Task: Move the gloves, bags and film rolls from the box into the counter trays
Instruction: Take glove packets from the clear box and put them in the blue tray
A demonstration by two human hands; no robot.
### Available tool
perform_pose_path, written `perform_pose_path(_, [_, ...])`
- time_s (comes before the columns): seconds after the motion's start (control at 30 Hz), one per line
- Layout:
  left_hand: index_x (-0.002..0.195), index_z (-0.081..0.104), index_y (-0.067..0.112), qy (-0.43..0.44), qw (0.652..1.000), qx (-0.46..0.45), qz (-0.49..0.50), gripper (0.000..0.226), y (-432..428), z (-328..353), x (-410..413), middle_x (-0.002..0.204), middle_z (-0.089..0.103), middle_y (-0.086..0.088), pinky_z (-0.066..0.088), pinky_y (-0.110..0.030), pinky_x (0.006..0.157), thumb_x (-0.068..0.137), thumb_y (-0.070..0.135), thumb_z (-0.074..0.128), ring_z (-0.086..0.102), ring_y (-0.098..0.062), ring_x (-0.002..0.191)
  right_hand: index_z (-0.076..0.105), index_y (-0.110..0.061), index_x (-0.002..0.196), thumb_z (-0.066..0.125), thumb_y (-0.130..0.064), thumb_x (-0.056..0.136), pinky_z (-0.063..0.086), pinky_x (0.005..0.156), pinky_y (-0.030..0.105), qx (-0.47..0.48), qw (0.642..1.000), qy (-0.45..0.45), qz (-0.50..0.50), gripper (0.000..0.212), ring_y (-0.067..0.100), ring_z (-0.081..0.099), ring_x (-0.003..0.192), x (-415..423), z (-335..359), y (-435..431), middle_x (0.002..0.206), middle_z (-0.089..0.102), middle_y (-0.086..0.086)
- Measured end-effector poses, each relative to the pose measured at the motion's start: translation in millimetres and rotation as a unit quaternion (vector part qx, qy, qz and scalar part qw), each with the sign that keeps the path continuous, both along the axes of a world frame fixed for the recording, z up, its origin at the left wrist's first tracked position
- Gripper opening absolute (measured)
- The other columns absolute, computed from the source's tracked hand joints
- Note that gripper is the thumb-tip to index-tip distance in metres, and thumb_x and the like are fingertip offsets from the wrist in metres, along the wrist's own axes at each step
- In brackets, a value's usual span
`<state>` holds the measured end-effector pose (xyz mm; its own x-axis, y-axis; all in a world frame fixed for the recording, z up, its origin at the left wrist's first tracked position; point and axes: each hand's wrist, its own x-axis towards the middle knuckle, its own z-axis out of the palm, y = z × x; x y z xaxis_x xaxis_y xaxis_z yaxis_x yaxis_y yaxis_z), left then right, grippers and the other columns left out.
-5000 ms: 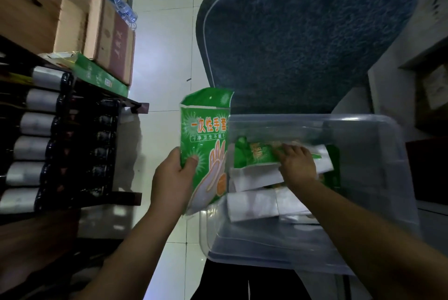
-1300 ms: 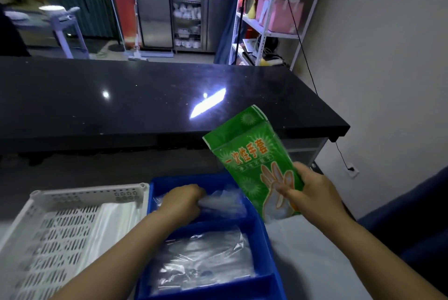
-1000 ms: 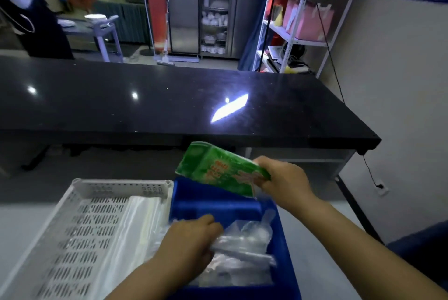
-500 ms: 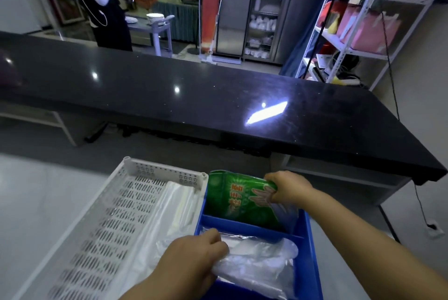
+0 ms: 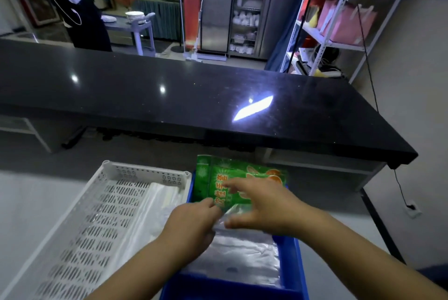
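Note:
A green pack of disposable gloves (image 5: 244, 173) lies in the far compartment of the blue tray (image 5: 300, 265). My right hand (image 5: 264, 205) rests on the pack with fingers spread and thumb out, not gripping. Clear plastic bags (image 5: 242, 256) fill the near compartment. My left hand (image 5: 191, 224) has its fingers curled round the far edge of those bags, touching the green pack's near corner. To the left stands a white perforated tray (image 5: 97, 214) with clear film (image 5: 157, 205) along its right side. The box is out of view.
Both trays sit on a pale worktop (image 5: 24, 197). A raised black counter (image 5: 194, 96) runs across behind them. A person (image 5: 77, 1) stands beyond it at the far left. Metal shelving (image 5: 339, 20) with pink bags fills the right wall.
My right hand carried the green glove pack down into the blue tray's far compartment and opened over it. My left hand stayed on the clear bags, holding them back.

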<state>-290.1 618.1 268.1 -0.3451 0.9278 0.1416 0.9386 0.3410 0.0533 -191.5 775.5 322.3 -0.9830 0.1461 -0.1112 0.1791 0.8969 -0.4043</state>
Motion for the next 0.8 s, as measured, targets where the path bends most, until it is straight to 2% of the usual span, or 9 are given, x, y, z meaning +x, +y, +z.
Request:
perform_pose_path(0.1, [0.099, 0.062, 0.021, -0.071, 0.994, 0.078, 0.016, 0.029, 23.8, 2.4, -4.4, 0.092, 0.065, -0.002, 0.036, -0.029, 0.056, 0.071, 0.018, 0.064, 0.062, -0.03, 0.08, 0.038, -0.036, 0.133, 0.064, -0.043, 0.077, 0.037, 0.102, 0.036, 0.124, 0.992, -0.001, -0.003, 0.063, 0.021, 0.045, 0.127, 5.6, -22.0, 0.8, 0.14, 0.05, -0.004])
perform_pose_path(0.2, [0.1, 0.061, 0.022, -0.1, 0.988, 0.117, 0.017, 0.024, 39.7, 4.3, -16.8, 0.095, 0.067, -0.001, 0.044, -0.035, 0.062, 0.077, 0.023, 0.06, 0.062, -0.03, 0.084, 0.054, -0.032, 0.125, 0.054, -0.018, 0.085, 0.047, 0.072, 0.034, 0.126, 0.985, 0.078, -0.084, 0.042, 0.028, 0.062, 0.103, 7.8, -41.4, 21.1, 0.119, 0.066, 0.0])
perform_pose_path(0.37, [0.096, 0.06, 0.022, -0.101, 0.992, 0.048, 0.051, 0.016, 50.8, -10.3, -47.5, 0.096, 0.067, -0.001, 0.042, -0.033, 0.066, 0.08, 0.025, 0.056, 0.061, -0.028, 0.092, 0.05, -0.036, 0.126, 0.052, -0.02, 0.086, 0.047, 0.06, 0.034, 0.049, 0.985, -0.004, -0.165, 0.044, 0.027, 0.062, 0.082, -3.3, -62.3, 48.5, 0.094, 0.068, 0.005])
perform_pose_path(0.43, [0.091, 0.058, 0.02, -0.098, 0.994, -0.007, 0.042, 0.011, 55.6, -22.3, -52.6, 0.096, 0.068, -0.003, 0.04, -0.032, 0.063, 0.081, 0.025, 0.054, 0.062, -0.029, 0.092, 0.035, -0.038, 0.138, 0.054, -0.022, 0.085, 0.041, 0.057, 0.032, 0.065, 0.984, -0.069, -0.152, 0.059, 0.025, 0.055, 0.074, -6.3, -71.8, 50.8, 0.096, 0.066, 0.008])
perform_pose_path(0.5, [0.088, 0.057, 0.018, -0.101, 0.993, -0.049, 0.035, 0.011, 59.6, -35.2, -56.0, 0.095, 0.069, -0.006, 0.042, -0.032, 0.064, 0.079, 0.022, 0.053, 0.062, -0.032, 0.092, 0.044, -0.032, 0.131, 0.056, -0.024, 0.082, 0.041, 0.056, 0.032, 0.116, 0.979, -0.099, -0.134, 0.051, 0.024, 0.052, 0.07, -5.3, -80.5, 52.7, 0.093, 0.066, 0.006])
perform_pose_path(0.57, [0.088, 0.058, 0.017, -0.104, 0.991, -0.074, 0.027, 0.013, 62.8, -47.5, -57.9, 0.094, 0.069, -0.009, 0.04, -0.032, 0.063, 0.076, 0.019, 0.053, 0.062, -0.033, 0.091, 0.055, -0.029, 0.116, 0.06, -0.031, 0.078, 0.048, 0.058, 0.033, 0.159, 0.976, -0.07, -0.135, 0.038, 0.023, 0.059, 0.075, -1.5, -85.0, 54.7, 0.098, 0.068, 0.0])
perform_pose_path(0.63, [0.086, 0.058, 0.017, -0.119, 0.988, -0.096, 0.018, 0.011, 66.0, -57.4, -56.0, 0.093, 0.069, -0.009, 0.037, -0.031, 0.061, 0.076, 0.016, 0.053, 0.062, -0.032, 0.09, 0.054, -0.031, 0.118, 0.068, -0.041, 0.073, 0.051, 0.067, 0.033, 0.14, 0.981, -0.023, -0.131, 0.048, 0.018, 0.061, 0.09, 2.1, -88.8, 57.3, 0.116, 0.064, -0.009])
perform_pose_path(0.73, [0.082, 0.058, 0.02, -0.178, 0.978, -0.107, 0.031, 0.005, 71.9, -64.5, -53.2, 0.093, 0.068, -0.007, 0.035, -0.029, 0.061, 0.077, 0.019, 0.057, 0.062, -0.029, 0.088, 0.052, -0.034, 0.121, 0.069, -0.041, 0.074, 0.045, 0.09, 0.035, 0.095, 0.992, 0.004, -0.086, 0.05, 0.016, 0.051, 0.117, 2.5, -94.2, 55.4, 0.147, 0.039, -0.011])
perform_pose_path(0.8, [0.08, 0.059, 0.022, -0.219, 0.969, -0.104, 0.041, 0.006, 74.0, -64.1, -54.2, 0.091, 0.068, -0.004, 0.036, -0.028, 0.061, 0.076, 0.023, 0.063, 0.061, -0.025, 0.086, 0.052, -0.033, 0.123, 0.065, -0.033, 0.079, 0.042, 0.097, 0.037, 0.083, 0.995, 0.003, -0.062, 0.045, 0.017, 0.046, 0.125, 1.1, -99.4, 53.0, 0.154, 0.027, -0.011])
